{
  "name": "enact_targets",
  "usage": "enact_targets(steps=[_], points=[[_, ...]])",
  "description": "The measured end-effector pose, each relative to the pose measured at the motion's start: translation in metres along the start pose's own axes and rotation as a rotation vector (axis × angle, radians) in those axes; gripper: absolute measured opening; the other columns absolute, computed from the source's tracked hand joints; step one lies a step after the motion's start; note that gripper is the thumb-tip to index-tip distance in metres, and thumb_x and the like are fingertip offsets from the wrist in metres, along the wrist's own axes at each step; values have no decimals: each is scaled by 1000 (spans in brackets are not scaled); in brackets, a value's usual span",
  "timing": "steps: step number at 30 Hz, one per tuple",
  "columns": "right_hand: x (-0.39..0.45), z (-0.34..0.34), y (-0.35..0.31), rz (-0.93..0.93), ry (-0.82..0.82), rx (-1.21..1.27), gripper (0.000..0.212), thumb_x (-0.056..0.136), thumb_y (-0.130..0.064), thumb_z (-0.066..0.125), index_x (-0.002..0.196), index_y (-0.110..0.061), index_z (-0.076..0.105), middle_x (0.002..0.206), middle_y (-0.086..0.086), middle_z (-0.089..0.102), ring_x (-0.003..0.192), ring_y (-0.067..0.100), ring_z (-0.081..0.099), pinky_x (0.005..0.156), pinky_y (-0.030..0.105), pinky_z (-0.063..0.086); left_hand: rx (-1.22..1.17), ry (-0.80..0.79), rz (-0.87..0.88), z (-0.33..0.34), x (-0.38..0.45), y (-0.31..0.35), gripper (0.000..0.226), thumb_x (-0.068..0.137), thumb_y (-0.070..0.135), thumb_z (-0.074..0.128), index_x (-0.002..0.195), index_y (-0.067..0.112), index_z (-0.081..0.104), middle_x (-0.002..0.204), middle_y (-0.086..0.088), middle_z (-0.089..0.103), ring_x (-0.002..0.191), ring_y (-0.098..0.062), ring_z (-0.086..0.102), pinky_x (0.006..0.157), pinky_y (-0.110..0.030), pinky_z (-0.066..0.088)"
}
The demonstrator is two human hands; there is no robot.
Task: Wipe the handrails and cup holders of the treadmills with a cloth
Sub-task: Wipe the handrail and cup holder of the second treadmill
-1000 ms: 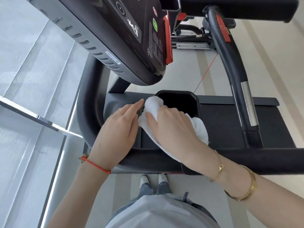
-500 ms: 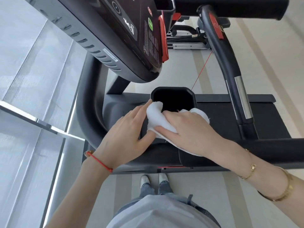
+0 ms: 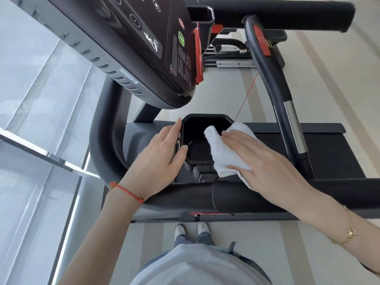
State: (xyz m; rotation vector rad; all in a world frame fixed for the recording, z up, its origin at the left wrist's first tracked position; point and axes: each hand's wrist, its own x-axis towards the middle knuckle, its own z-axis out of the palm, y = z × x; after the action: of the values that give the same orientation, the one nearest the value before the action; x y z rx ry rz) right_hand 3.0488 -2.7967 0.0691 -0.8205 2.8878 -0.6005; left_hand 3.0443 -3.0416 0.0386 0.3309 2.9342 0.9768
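**Two hands at a treadmill's cup holder, white cloth on its rim**

Two hands work at the front of a black treadmill (image 3: 329, 145), seen from above by the camera on the person's head. Largest in view is the console (image 3: 131, 44), a dark slanted panel with round buttons, a green button and a red strip along its edge. Beyond it a thick padded handrail (image 3: 287, 15) crosses the top of the view, and a second curved handrail (image 3: 102, 145) bends round the left side towards the person. On the right, a slimmer grip bar (image 3: 277, 95) carries a red tab near its top and a silver sensor plate lower down. A thin red cord (image 3: 247, 93) runs down from the console area towards the cup holder.

The cup holder (image 3: 197, 149), a black well with cut corners, sits below the console. The left hand (image 3: 158, 161), a red string bracelet on its wrist, rests with straight fingers along the holder's left rim, its thumb laid over the rim's near left corner. The right hand (image 3: 265, 163), a fine gold chain on its wrist, lies flat with fingers extended on the white cloth (image 3: 224, 149), pressing it against the holder's right edge; one corner of the cloth hangs over the well. The hands are apart, with the holder's opening between them.

Below, a pale shirt, jeans and white shoes (image 3: 191, 229) show above the striped floor (image 3: 236, 235).
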Motion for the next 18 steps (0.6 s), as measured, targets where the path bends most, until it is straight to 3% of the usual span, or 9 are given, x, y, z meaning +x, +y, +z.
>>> enact_targets(steps=[3, 6, 10, 12, 15, 18], points=[[6, 3, 1, 83, 4, 143, 60, 99, -29, 48, 152, -34, 20, 157, -18, 21, 143, -8, 14, 107, 2, 16, 36, 54, 0, 8, 7, 1, 64, 101, 39, 37, 157, 20, 11, 146, 7, 37, 131, -16, 41, 102, -36, 42], [18, 7, 4, 203, 1, 294, 56, 101, -37, 40, 151, -35, 15, 156, -11, 26, 142, 6, 27, 111, 25, 27, 39, 91, -20, 15, 10, 3, 64, 101, 37, 39, 157, 18, 14, 149, 5, 36, 133, -17, 40, 101, -31, 39], [52, 11, 15, 192, -10, 187, 62, 103, -38, 38, 155, -24, 8, 163, -6, 8, 148, 7, 8, 114, 22, 13, 19, 155, -50, 20, 9, 4, 62, 100, 34, 42, 156, 18, 20, 145, 4, 41, 129, -13, 41, 96, -20, 34], [80, 10, 20, 163, -36, 128, 61, 103, -36, 40, 155, -20, 12, 161, 0, 18, 145, 17, 22, 111, 28, 23, 19, 163, -60, 20, 9, 5, 62, 100, 34, 43, 156, 18, 22, 142, 3, 44, 127, -13, 41, 93, -20, 34], [99, 9, 25, 77, -65, 102, 57, 100, -33, 46, 150, -24, 21, 150, 0, 34, 129, 25, 42, 90, 30, 33, 23, 185, -75, 19, 8, 5, 62, 98, 34, 46, 154, 16, 26, 137, 2, 48, 123, -15, 45, 93, -22, 37], [72, 11, 36, -3, -106, 164, 66, 100, -35, 47, 154, -28, 10, 161, -9, 10, 146, 8, 13, 109, 20, 17, 28, 191, -95, 18, 8, 5, 62, 98, 36, 46, 153, 17, 28, 137, 3, 49, 124, -13, 47, 96, -24, 40]])
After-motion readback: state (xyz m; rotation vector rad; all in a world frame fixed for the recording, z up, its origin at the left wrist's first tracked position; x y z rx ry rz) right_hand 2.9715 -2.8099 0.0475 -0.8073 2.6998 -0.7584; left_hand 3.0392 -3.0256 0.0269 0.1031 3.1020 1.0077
